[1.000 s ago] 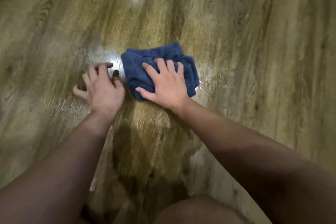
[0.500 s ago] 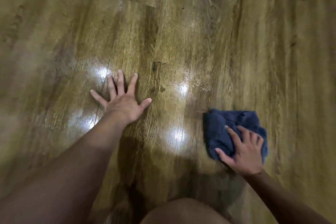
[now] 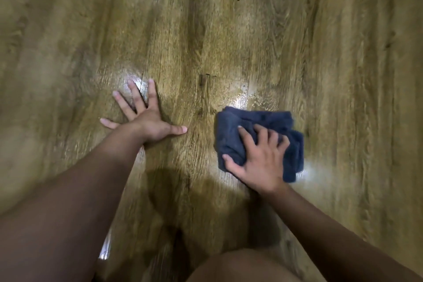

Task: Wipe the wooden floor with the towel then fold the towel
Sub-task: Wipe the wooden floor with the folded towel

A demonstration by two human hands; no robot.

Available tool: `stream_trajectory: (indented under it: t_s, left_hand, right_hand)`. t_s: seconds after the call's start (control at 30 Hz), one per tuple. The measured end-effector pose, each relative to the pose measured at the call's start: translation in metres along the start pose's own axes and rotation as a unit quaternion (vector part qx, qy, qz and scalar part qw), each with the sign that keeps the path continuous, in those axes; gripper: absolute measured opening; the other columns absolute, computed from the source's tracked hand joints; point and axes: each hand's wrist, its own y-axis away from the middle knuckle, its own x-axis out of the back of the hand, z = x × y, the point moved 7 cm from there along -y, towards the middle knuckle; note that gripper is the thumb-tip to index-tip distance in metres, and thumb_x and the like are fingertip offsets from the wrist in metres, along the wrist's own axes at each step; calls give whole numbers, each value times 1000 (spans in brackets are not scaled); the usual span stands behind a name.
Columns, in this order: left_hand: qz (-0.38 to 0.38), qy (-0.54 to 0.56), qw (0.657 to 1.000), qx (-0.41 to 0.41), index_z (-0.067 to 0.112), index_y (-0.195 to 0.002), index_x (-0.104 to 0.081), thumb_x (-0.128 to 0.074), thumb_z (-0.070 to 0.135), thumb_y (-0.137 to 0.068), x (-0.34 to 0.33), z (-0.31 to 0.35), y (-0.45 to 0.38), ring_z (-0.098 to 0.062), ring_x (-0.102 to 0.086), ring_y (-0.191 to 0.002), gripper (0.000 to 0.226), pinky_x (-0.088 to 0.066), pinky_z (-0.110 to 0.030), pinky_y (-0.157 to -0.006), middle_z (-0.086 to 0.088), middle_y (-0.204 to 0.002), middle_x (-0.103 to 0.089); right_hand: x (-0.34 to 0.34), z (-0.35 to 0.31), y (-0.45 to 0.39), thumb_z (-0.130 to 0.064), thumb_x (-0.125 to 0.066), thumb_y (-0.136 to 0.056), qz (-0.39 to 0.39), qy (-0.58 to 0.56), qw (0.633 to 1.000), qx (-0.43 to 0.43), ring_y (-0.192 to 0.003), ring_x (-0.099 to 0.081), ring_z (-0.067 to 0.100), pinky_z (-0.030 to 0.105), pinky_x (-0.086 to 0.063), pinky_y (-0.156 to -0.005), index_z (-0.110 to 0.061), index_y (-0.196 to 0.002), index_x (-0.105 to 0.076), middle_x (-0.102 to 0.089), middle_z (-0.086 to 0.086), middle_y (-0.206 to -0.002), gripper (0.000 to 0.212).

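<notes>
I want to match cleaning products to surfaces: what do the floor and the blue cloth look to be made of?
Floor: wood-grain planks with a glossy, sealed-looking finish, given the bright glare patches and visible plank seams; real wood or laminate can't be told. Towel: soft, fuzzy dark blue fabric, probably terry or microfibre, bunched in thick folds under the right hand.

The towel (image 3: 258, 126) is dark navy blue, plain, with no print visible. The wooden floor (image 3: 229, 30) is yellow-brown with darker streaked grain running lengthwise and a few white glare patches; its edges look blurred, so finer markings are perhaps lost.
</notes>
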Motion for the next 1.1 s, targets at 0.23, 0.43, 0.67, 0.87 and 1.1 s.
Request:
stream_trajectory:
  t_s: [0.23,0.43,0.67,0.87,1.1]
  left_hand:
    - [21,-3,1000,9,57,-123,50,-73,85,-48,0,-1,-5,-31,57,-125,147,14,-84,-92,10,-132,66]
    - [34,1,999,12,62,-126,43,-72,87,-45,-2,-4,-7,-27,51,-132,143,14,-82,-95,15,-137,61]
    - [143,27,989,-7,57,-148,14,-58,74,-76,-3,3,-3,-26,35,-146,104,17,-78,-102,11,-159,37]
    - [168,53,976,-125,56,-151,4,-63,58,-87,-18,95,3,-19,27,-149,93,19,-73,-105,11,-163,26]
    - [17,-14,995,-92,51,-137,41,-70,75,-71,-43,114,-7,-28,54,-129,132,21,-78,-97,5,-136,63]
  right_hand:
    - [-11,-76,-143,-78,-41,-78,-13,9,1000,16,-117,-45,39,65,-25,-101,-24,-138,-50,-49,15,-133,81]
    - [-14,-94,-186,-76,-41,-81,-20,10,1000,-19,-120,-41,33,63,-24,-103,-26,-139,-47,-46,8,-134,77]
    - [0,-54,-80,-75,-55,-77,27,-7,998,53,-102,-49,32,52,-34,-94,-21,-120,-61,-54,8,-113,70]
    - [-1,28,15,-78,-54,-76,28,-7,1000,-11,-105,-52,30,51,-32,-95,-24,-121,-62,-57,5,-113,72]
    - [16,166,25,-78,-47,-79,64,33,981,-182,-100,-46,33,51,-29,-92,-20,-118,-53,-48,8,-111,70]
